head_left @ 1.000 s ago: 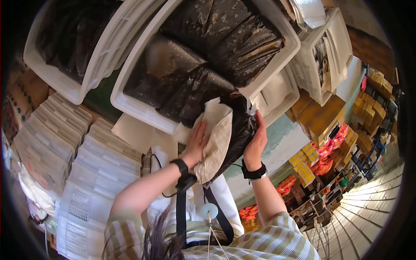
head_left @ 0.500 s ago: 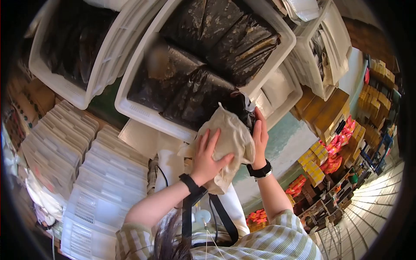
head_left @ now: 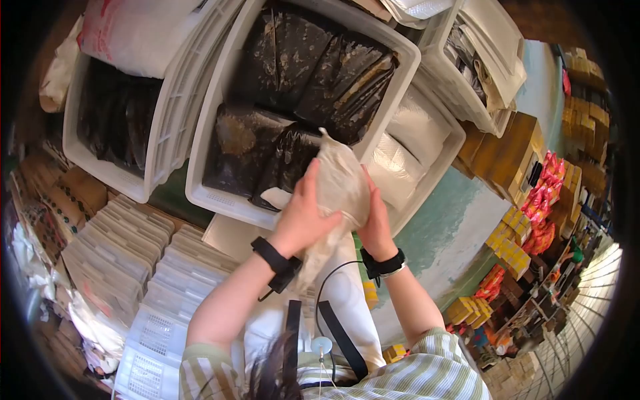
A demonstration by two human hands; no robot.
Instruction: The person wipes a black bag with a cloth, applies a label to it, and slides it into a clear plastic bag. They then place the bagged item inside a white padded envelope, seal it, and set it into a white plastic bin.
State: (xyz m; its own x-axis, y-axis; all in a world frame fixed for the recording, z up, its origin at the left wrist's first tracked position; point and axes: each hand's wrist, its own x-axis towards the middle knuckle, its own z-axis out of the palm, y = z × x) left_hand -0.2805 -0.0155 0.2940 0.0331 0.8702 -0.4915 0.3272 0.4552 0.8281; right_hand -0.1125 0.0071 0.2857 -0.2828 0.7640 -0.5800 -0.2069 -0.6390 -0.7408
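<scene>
Big white bin (head_left: pixel 230 205) is the reference, sits ahead of the person. Second bin (head_left: pixel 107 179) on its left, dark contents, white sack (head_left: pixel 140 33) over its far end. Tub stack (head_left: pixel 160 313) is on the near-left side of the big bin. Just off the big bin's right side: a lower bin (head_left: pixel 456 139) with pale packets (head_left: pixel 393 167). Cardboard box (head_left: pixel 517 160) farther out to the right. Black bags (head_left: pixel 283 53) fill most of the big bin, surfaces creased and smeared.

Cloth (head_left: pixel 341 180) is at the big bin's near-right corner, on the person's side, upper end overlapping the corner in view. Long axis runs roughly from the person toward the bin: pointed tip at the bin end, loose tail hanging back toward the lap. Can't tell if anything's under it.

Cloth lies directly between the hands, no offset to either. Left hand (head_left: pixel 300 210) is nearer the bin's near edge, right hand (head_left: pixel 375 223) nearer the packets. Left is clamped on the cloth, thumb across its near face, fingers along the left edge. Right is against the right edge, fingers pointing binward; thumb hidden, can't tell if it pinches or only presses.
</scene>
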